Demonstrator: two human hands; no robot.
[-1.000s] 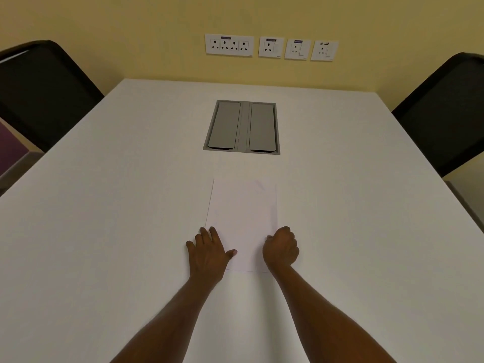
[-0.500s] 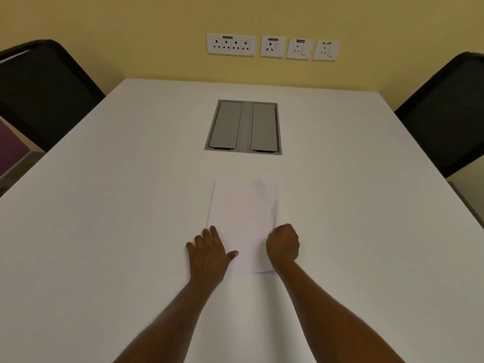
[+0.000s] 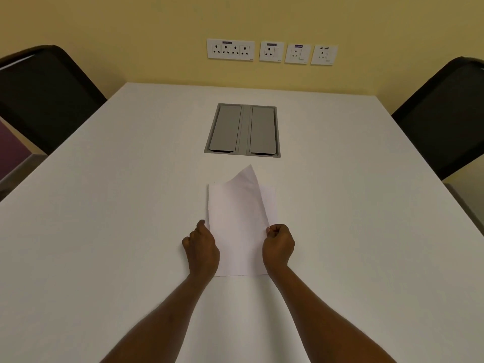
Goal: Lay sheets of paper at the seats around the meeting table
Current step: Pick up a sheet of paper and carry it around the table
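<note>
A small stack of white paper sheets lies on the white meeting table straight in front of me. The top sheet is lifted off the stack, its far right corner curling up. My right hand pinches the right edge of that top sheet. My left hand has its fingers curled at the sheet's left edge; whether it grips the sheet or only touches it I cannot tell.
A grey cable box with two lids is set into the table beyond the paper. Black chairs stand at the left and right sides. Wall sockets line the yellow wall behind.
My right hand has raised the top sheet off the stack, so its far corner now stands up. My left hand went from flat on the table to curled at the sheet's left edge.
</note>
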